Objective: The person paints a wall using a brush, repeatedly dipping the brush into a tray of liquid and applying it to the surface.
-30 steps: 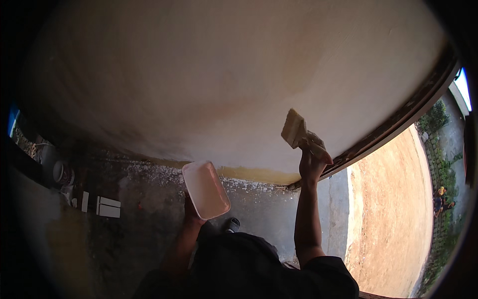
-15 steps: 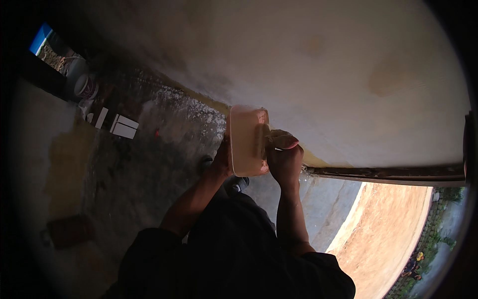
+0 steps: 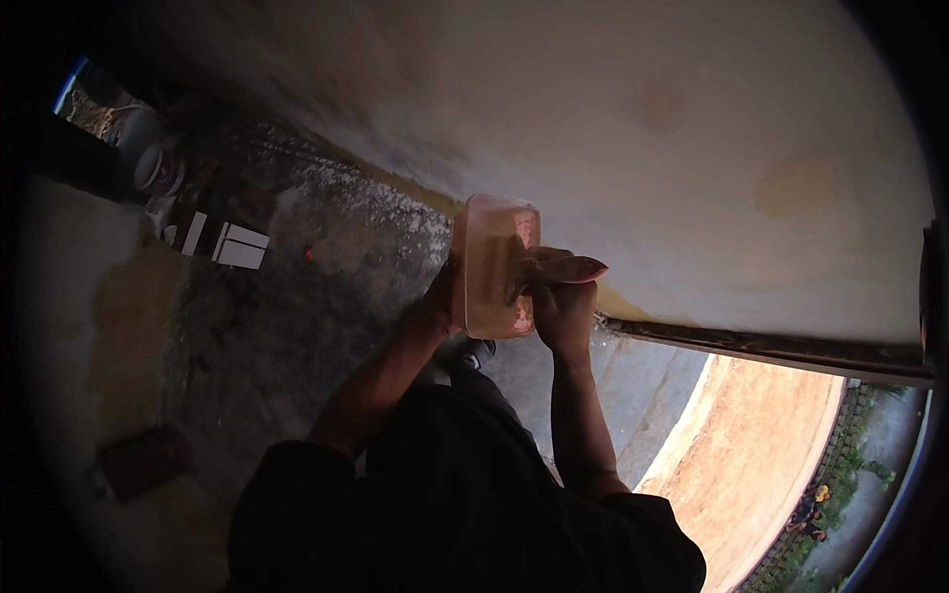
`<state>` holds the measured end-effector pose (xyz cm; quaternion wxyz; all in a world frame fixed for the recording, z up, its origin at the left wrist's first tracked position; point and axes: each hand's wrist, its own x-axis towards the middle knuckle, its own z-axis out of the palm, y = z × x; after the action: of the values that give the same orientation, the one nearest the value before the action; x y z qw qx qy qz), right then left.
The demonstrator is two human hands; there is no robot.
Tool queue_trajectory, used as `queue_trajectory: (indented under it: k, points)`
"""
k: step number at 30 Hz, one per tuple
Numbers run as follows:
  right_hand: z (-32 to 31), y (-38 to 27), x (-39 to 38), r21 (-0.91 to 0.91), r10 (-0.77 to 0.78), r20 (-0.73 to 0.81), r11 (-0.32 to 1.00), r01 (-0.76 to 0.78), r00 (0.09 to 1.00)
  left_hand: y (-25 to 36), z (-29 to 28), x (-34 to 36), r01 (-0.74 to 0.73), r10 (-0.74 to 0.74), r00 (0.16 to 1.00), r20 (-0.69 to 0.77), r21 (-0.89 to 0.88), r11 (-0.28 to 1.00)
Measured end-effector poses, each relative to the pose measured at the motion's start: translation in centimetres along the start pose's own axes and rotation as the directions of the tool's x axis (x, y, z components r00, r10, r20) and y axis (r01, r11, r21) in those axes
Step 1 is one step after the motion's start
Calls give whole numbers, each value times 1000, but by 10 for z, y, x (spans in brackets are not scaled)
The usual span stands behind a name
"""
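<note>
A pinkish see-through plastic tub (image 3: 528, 225) with rounded corners is held up in front of me, with pale liquid in it. My left hand (image 3: 444, 298) grips its left side, and the fingers under it are hidden. Closed around a flat paintbrush (image 3: 569, 269) with a red-tipped handle is my right hand (image 3: 565, 314), at the tub's right rim. The dark head of the brush reaches inside the tub, over or into the liquid; I cannot tell which.
A pale wall (image 3: 712, 148) with damp-looking patches rises ahead and to the right. White-spattered concrete floor (image 3: 326, 296) lies below. Far left are a white bucket (image 3: 158, 170) and white flat pieces (image 3: 240, 246). A dark red object (image 3: 143, 463) is at lower left. Bright ground (image 3: 761, 445) shows beyond a sill at right.
The brush has turned within the tub, its handle now pointing more to the right. Tub and hands have risen slightly in the picture, and the view has shifted a little.
</note>
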<state>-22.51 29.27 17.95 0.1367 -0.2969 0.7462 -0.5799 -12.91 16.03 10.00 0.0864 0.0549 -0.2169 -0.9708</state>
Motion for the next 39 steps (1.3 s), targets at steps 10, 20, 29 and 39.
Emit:
queue_trajectory:
  k: [10,20,29,39]
  points:
    - [37,-34,21,477,264,-8,849,-228,965,46,-15,23,101,-98,992,78,-41,994]
    - [55,-39,33,519,231,-43,837,-176,972,74,-13,34,205,-204,971,129,8,979]
    - [44,-60,36,-332,-354,81,872,360,932,79,-29,33,12,-121,973,198,477,879]
    - [40,-47,36,-567,-410,168,704,428,896,91,-4,41,-238,-53,941,334,764,600]
